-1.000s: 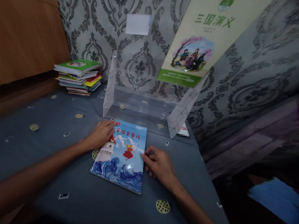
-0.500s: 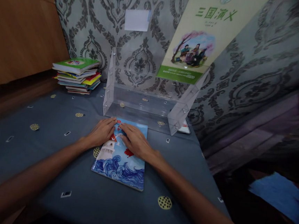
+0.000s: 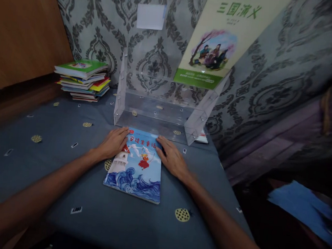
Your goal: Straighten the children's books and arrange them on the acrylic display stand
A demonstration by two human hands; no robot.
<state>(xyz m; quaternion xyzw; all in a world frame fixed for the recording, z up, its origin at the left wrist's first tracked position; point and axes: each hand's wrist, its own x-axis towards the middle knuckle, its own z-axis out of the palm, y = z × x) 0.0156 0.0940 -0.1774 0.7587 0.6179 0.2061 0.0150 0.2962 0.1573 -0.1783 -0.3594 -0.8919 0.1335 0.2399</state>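
Blue cloth (image 3: 58, 126) below, book (image 3: 135, 172) flat on it, just before the clear rack (image 3: 193, 121)! Left hand (image 3: 113, 143), fingers outstretched, rests at the book's upper-left edge; right hand (image 3: 173, 158), loosely extended, touches the upper-right, neither gripping.

Both bare forearms (image 3: 58, 181) slant forward and inward, the left hand (image 3: 113, 143) and right hand (image 3: 173, 157) apart, palms down (fingers (image 3: 122, 133) loosely stretched, I notice).
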